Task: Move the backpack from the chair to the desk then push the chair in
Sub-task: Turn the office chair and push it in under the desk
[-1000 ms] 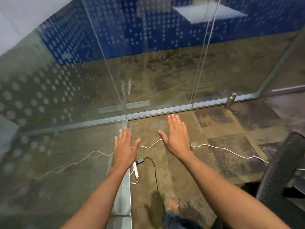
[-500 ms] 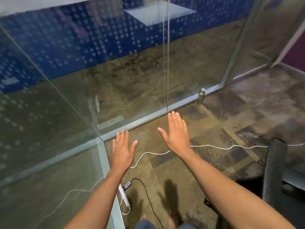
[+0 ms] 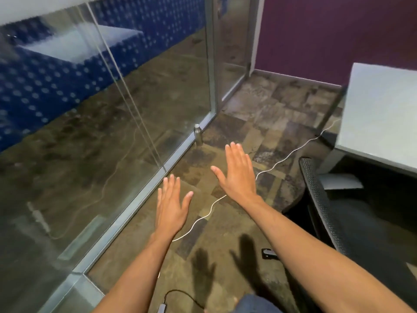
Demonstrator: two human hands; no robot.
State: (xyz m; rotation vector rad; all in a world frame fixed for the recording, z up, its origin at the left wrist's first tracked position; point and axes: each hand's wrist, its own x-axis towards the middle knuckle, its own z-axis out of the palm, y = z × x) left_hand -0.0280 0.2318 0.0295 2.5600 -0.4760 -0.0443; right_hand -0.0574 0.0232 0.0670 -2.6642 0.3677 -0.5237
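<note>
My left hand point(image 3: 172, 205) and my right hand point(image 3: 238, 172) are stretched out flat over the carpet, fingers spread, holding nothing. A black mesh chair point(image 3: 320, 199) shows its backrest edge at the right, just right of my right forearm. The corner of a light grey desk point(image 3: 379, 114) juts in at the upper right, behind the chair. No backpack is visible; the chair's seat is dark and mostly out of view.
A glass partition with a metal floor rail point(image 3: 144, 197) runs diagonally on the left. A metal bottle point(image 3: 198, 135) stands against the rail. A white cable point(image 3: 282, 159) snakes across the carpet. A black cable and adapter point(image 3: 178, 294) lie near my feet. A purple wall stands behind.
The view has swung to the right: the glass wall slid left, while the purple wall, the desk corner and more of the chair came into sight. Both hands stay flat and empty.
</note>
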